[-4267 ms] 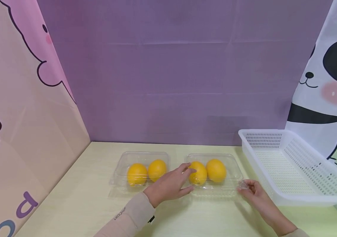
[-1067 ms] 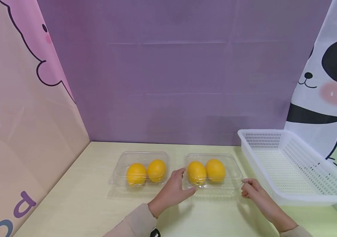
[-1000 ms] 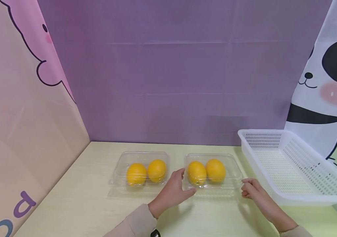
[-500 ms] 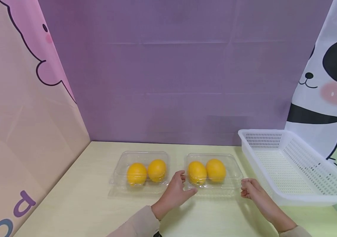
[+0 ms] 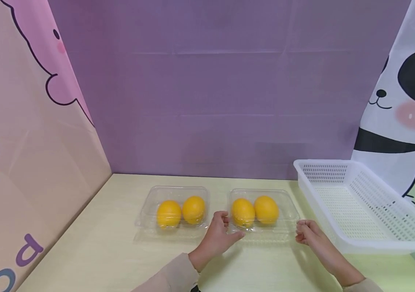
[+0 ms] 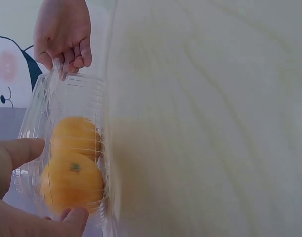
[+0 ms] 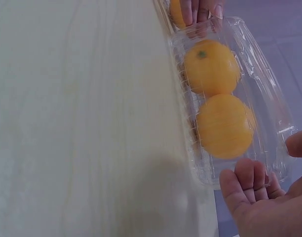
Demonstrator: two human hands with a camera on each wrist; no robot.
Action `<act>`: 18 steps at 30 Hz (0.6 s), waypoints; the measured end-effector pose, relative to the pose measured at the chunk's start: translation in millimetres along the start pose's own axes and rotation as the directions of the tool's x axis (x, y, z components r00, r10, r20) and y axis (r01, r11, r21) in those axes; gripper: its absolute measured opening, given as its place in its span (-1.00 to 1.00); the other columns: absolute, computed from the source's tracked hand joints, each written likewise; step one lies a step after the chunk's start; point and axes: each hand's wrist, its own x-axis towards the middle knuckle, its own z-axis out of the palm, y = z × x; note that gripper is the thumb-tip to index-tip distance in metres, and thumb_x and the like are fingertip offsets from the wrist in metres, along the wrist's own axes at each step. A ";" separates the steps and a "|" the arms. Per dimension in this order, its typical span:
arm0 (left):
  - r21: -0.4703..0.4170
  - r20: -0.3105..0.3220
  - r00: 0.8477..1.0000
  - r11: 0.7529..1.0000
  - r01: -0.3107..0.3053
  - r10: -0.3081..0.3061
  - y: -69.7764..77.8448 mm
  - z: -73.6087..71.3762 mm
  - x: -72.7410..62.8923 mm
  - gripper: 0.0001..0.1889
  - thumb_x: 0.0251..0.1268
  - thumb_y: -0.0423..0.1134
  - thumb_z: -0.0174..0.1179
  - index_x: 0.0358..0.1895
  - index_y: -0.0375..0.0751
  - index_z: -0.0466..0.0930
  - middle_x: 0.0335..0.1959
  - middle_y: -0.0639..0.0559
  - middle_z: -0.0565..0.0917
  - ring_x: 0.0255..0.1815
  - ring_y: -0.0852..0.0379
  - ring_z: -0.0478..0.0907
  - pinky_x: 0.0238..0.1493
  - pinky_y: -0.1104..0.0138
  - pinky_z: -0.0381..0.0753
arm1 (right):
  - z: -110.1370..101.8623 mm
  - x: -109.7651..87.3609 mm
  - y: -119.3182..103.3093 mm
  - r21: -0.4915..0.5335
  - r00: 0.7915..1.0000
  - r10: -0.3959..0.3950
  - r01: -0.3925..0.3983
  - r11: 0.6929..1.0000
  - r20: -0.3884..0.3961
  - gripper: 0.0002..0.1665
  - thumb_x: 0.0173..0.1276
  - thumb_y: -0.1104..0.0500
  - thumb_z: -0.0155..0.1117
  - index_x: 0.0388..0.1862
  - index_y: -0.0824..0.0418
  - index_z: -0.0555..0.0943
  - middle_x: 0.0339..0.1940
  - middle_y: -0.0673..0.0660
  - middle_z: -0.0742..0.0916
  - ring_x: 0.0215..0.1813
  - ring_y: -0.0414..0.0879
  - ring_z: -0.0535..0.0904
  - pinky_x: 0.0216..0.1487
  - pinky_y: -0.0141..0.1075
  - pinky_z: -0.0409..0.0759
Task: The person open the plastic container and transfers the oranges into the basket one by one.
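Observation:
In the head view, a clear plastic clamshell box (image 5: 287,202) holding two oranges (image 5: 243,213) sits on the table between my hands. Its lid is down over the fruit. My left hand (image 5: 217,239) holds its left end, thumb at the front corner and the other fingers curled at the side. At the front right corner, the fingers of my right hand (image 5: 313,237) are curled and grip the plastic edge. The left wrist view shows the right hand (image 6: 63,37) pinching the box's end. In the right wrist view, the left fingers (image 7: 203,10) meet the far end.
Left of this box stands a second clear clamshell box (image 5: 152,196), also with two oranges (image 5: 193,210) inside. A white perforated plastic basket (image 5: 371,243) stands on the right, close beside my right hand. A purple cloth (image 5: 207,89) hangs behind the table.
Over four seconds ago my left hand was spread over the left orange; it has since drawn back to the box's left end, its fingers curling in. The right hand stays at its corner.

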 end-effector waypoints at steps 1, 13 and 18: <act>-0.002 -0.002 1.000 1.000 0.002 -0.002 -0.2 0.3 0.1 -0.25 0.15 -0.30 0.47 0.27 -0.47 0.19 0.01 -0.16 0.42 0.11 -0.18 0.45 0.23 -0.03 0.47 | 0.1 -0.2 -0.3 -0.001 1.000 -0.001 0.001 1.000 -0.001 -0.55 0.60 0.12 -0.12 0.22 0.45 0.20 0.04 0.28 0.44 0.00 -0.04 0.44 0.04 -0.38 0.54; -0.012 -0.019 0.999 0.999 -0.035 0.035 -1.0 1.5 -1.6 -0.49 0.19 -0.33 0.43 -0.04 -0.35 0.22 -0.24 -0.08 0.32 -0.18 0.00 0.31 -0.17 0.32 0.34 | -0.7 -0.7 0.7 -0.013 1.000 -0.006 0.006 1.000 0.013 -0.56 0.58 0.15 -0.12 0.24 0.46 0.21 0.07 0.32 0.45 0.03 -0.01 0.45 0.08 -0.33 0.54; -0.018 -0.015 0.998 0.998 -0.057 0.056 -1.6 0.5 -4.5 -0.54 0.23 -0.31 0.39 -0.08 -0.33 0.23 -0.32 -0.07 0.36 -0.26 0.05 0.32 -0.26 0.36 0.33 | -0.5 -2.8 0.0 -0.013 1.000 0.000 0.000 1.000 0.018 -0.58 0.58 0.15 -0.12 0.22 0.44 0.22 0.08 0.32 0.44 0.04 0.01 0.45 0.11 -0.32 0.54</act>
